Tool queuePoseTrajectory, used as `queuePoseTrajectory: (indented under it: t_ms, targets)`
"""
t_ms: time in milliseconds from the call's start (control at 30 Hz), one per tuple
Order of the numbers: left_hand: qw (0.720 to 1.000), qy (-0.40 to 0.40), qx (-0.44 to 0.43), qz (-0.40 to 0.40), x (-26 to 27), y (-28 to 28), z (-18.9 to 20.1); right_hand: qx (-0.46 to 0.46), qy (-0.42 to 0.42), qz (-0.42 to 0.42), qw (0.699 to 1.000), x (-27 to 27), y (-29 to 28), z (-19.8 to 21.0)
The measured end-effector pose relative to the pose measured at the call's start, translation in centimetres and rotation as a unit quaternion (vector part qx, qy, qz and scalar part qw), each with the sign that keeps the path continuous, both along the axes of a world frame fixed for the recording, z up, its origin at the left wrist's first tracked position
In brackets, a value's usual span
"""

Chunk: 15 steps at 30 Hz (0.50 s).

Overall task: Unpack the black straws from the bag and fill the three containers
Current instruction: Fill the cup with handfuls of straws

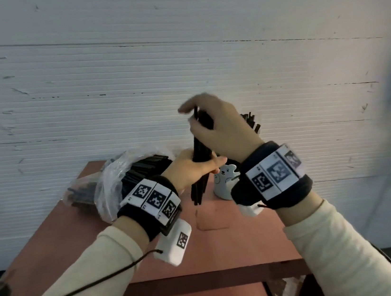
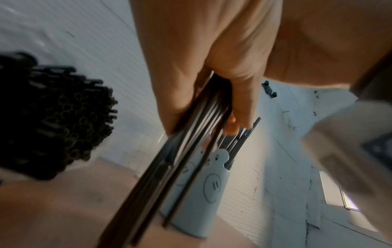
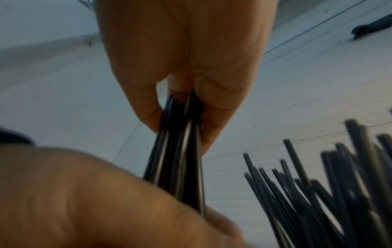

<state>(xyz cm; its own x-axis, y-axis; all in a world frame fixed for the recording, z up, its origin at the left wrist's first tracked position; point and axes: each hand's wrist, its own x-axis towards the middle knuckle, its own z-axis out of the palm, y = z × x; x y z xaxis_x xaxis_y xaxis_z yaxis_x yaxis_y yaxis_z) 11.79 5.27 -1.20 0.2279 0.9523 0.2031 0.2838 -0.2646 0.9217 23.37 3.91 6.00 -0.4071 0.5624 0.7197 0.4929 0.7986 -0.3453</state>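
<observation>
A bundle of black straws (image 1: 201, 169) stands upright above the table. My left hand (image 1: 192, 167) grips its middle, and my right hand (image 1: 214, 126) pinches its top end. In the left wrist view the bundle of straws (image 2: 169, 171) runs down from my left hand (image 2: 212, 104). In the right wrist view the straws (image 3: 182, 151) sit between my right hand's fingers (image 3: 216, 117). A clear plastic bag (image 1: 109, 184) with many black straws lies at the left. A pale blue bear-shaped container (image 1: 226, 181) (image 2: 203, 193) stands behind the bundle and holds straws (image 1: 252, 121) (image 3: 339, 184).
The reddish-brown table (image 1: 227, 243) stands against a white ribbed wall (image 1: 178, 63). Its front edge is near my forearms. The bag's open end of straws (image 2: 57, 117) points toward my left wrist. Other containers are hidden behind my right wrist.
</observation>
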Motion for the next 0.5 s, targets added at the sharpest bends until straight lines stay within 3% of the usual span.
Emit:
queuePoseTrajectory:
  t_ms: [100, 233, 333, 400, 500]
  targets:
    - [0.993, -0.054, -0.079, -0.071, 0.0, 0.4, -1.9, -0.054, -0.106, -0.022, 0.993, 0.3, 0.9, -2.8]
    - [0.993, 0.019, -0.094, -0.068, 0.0, 0.5, -2.8, -0.047, -0.064, -0.018, 0.997, 0.9, 0.9, -3.6]
    - [0.996, -0.001, -0.079, -0.05, 0.1, 0.3, -2.4, -0.068, 0.007, -0.022, 0.997, 1.9, 0.2, -3.1]
    - [0.994, 0.004, -0.06, -0.086, 0.2, -0.3, -1.6, -0.111, 0.063, -0.029, 0.991, 2.8, -0.6, -2.8]
    - [0.984, 0.056, -0.025, -0.17, 0.5, -1.6, -0.6, -0.185, 0.01, -0.014, 0.983, 4.1, -1.5, -2.6]
